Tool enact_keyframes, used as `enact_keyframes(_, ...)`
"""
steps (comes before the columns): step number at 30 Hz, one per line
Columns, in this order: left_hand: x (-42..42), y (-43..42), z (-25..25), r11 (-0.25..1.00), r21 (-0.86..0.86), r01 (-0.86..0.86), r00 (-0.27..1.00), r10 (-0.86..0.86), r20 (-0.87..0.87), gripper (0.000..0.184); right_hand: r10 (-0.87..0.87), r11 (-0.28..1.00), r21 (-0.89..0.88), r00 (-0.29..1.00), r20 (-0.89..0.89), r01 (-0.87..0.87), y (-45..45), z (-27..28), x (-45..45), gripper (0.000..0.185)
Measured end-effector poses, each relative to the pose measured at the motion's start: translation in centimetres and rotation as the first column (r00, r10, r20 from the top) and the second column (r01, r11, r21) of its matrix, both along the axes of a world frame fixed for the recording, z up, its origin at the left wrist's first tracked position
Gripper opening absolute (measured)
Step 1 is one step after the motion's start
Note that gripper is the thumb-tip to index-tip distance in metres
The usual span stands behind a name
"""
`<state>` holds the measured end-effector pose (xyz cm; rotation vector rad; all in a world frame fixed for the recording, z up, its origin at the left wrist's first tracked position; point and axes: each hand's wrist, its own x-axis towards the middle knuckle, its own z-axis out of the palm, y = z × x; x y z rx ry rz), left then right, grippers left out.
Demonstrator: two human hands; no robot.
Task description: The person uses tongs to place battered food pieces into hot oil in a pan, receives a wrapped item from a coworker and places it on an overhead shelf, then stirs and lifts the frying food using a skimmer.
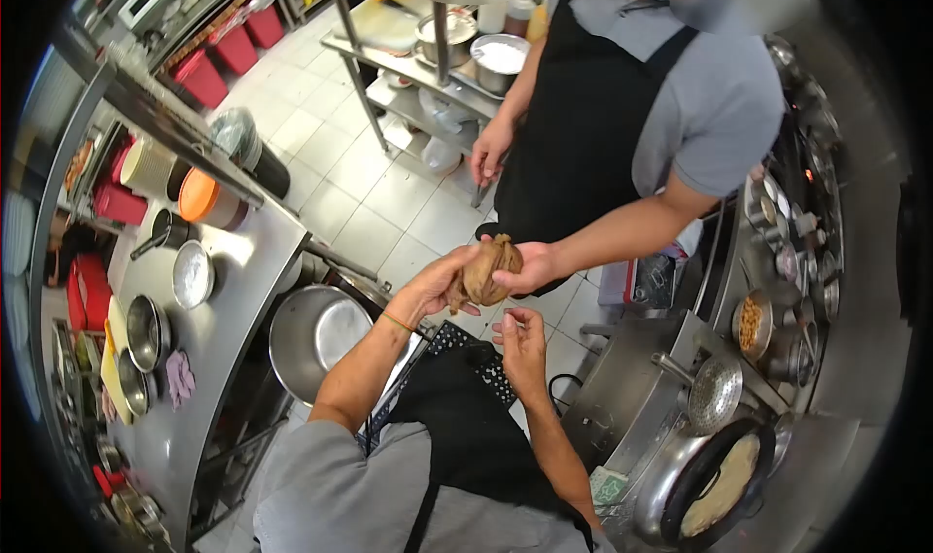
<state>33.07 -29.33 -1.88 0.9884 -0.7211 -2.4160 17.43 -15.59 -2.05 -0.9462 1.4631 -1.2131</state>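
Head view: bench (219, 349) at far left, steel bowls on it; big pot (321, 334) just beside it. My left hand (434, 283) is cupped round the left side of a soft-looking brown lump (483, 275), between me and the co-worker's hand (535, 265), which grips its right side. Reads as a shared hold, mid-handover; direction unclear. Any shift calls for one side's support before the other lets go. My right hand (526, 344): empty, fingers loosely curled, thumb apart, just below the lump.
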Motion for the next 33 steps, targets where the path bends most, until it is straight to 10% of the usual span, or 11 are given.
enact_keyframes(5, 0.9, 2.2, -3.1, 0.994, -0.112, 0.002, 0.996, 0.007, 0.084, 0.066, -0.008, 0.998, 0.059, 0.993, 0.117, 0.001, 0.1, -0.3, 0.5, 0.03)
enact_keyframes(16, 7.4, 12.8, -8.8, 0.889, 0.409, -0.207, 0.786, 0.4, -0.471, 0.073, 0.231, 0.973, -0.044, 0.97, 0.072, -0.229, 7.2, -0.6, 3.5, 0.019)
enact_keyframes(33, 12.5, 22.1, -2.5, 0.968, 0.215, -0.132, 0.497, 0.252, -0.831, 0.079, 0.164, 0.986, -0.053, 0.969, 0.184, -0.157, 17.0, -1.0, 7.2, 0.019)
